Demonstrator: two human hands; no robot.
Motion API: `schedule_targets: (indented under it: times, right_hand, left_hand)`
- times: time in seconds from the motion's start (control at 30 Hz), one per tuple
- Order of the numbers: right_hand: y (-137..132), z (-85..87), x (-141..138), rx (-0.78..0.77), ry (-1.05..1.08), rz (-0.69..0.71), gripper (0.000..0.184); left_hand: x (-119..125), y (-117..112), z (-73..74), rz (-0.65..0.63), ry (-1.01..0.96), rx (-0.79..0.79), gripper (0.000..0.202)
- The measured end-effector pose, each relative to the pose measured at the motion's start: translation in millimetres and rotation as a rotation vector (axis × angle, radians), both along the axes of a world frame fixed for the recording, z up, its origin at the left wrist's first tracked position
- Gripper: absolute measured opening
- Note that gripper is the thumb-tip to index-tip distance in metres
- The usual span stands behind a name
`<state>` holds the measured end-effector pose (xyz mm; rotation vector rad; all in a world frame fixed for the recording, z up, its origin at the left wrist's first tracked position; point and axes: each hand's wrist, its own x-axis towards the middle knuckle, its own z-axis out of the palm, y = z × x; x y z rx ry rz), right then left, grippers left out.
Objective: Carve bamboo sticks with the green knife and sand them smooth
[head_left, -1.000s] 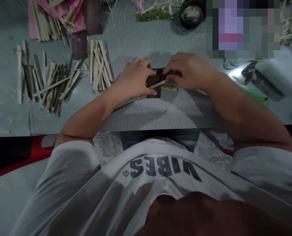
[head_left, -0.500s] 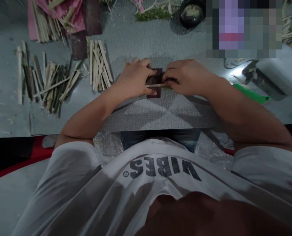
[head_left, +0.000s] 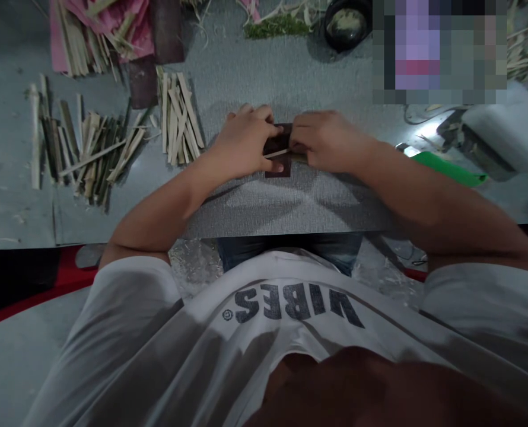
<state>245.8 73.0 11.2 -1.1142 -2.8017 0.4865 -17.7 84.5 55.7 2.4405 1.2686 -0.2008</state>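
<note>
A thin pale strip (head_left: 276, 154), apparently bamboo, lies across a small dark reddish-brown sheet (head_left: 286, 166) that looks like sandpaper. My left hand (head_left: 241, 142) is bent over the sheet's left side, its fingers at the top and its thumb low down, pinching at the strip's left end. From the right, my right hand (head_left: 328, 141) has its fingers closed around the strip, which hides most of that end. Both hands rest close to the grey textured table surface (head_left: 264, 207), and only a narrow gap separates their fingertips.
Pale split sticks (head_left: 179, 121) lie left of my left hand, with a larger loose pile (head_left: 97, 154) beyond. A pink bag (head_left: 133, 35) with sticks is at the back left. A black round object (head_left: 347, 24) stands behind; a green object (head_left: 451, 168) lies right.
My right hand has slid a little to the left along the strip, closer to my left hand. My left hand stays in place.
</note>
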Motion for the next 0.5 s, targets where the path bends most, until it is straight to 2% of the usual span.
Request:
schedule_targets:
  times: [0.13, 0.27, 0.33, 0.4, 0.5]
  right_hand:
    - [-1, 3.4, -8, 0.003, -0.032, 0.089, 0.028]
    - [6, 4.7, -2, 0.022, -0.035, 0.024, 0.023]
    - [6, 2.5, -3, 0.022, -0.022, 0.015, 0.024]
    - [7, -1.4, -6, 0.033, -0.022, 0.075, 0.026]
    - [12, -7.9, -4, 0.093, -0.028, 0.127, 0.025]
  left_hand:
    - [2, -2, 4.5, -0.012, 0.014, -0.004, 0.062]
    - [2, -1, 2.5, -0.013, 0.037, 0.030, 0.059]
    - [1, -1, 2.0, -0.008, 0.022, 0.029, 0.053]
    - [1, -1, 2.6, -0.014, 0.021, 0.022, 0.050]
    - [0, -2, 1.7, -0.022, 0.053, 0.024, 0.053]
